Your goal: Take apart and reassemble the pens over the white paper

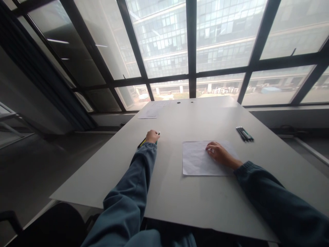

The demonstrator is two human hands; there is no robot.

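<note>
Pens (142,142) lie at eleven o'clock from the table (169,195) edge nearest me, partly hidden by my left hand (152,136), slanting eight-to-two; whether its fingers clamp them, I cannot tell. My right hand (218,153), farther off, rests curled on paper (194,159) at one o'clock, grip unclear.

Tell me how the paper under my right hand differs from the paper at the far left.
The near paper has your right hand over it; the far paper has none. The near paper looks larger in view, the far paper smaller. Both are pale and lie on the table.
</note>
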